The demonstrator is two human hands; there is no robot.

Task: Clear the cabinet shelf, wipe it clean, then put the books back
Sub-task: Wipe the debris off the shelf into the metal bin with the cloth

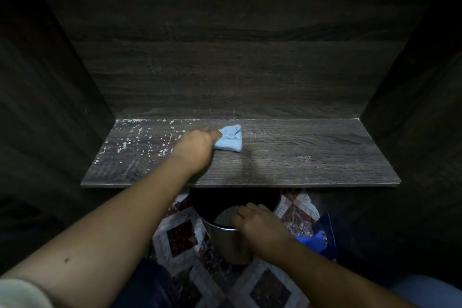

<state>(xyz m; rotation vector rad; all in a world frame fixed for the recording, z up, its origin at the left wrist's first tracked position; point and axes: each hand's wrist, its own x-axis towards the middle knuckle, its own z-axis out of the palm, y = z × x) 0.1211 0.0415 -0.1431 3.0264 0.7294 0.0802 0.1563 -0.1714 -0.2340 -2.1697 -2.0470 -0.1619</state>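
Already bare, your shelf point(300, 157) is half-wiped: left hand point(195, 147) grips cloth point(231, 139), right hand point(260, 227) holds bin point(225, 242); books await.

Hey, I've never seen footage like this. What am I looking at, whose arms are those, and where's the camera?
There is no machine here. A person wears a camera on the head, and it looks down at their own arms in front of a dark wooden cabinet. The left hand holds a blue cloth on the shelf. White specks dot the shelf's left part. Below the shelf's front edge, the right hand grips the rim of a metal bin over a patterned floor. No books show.
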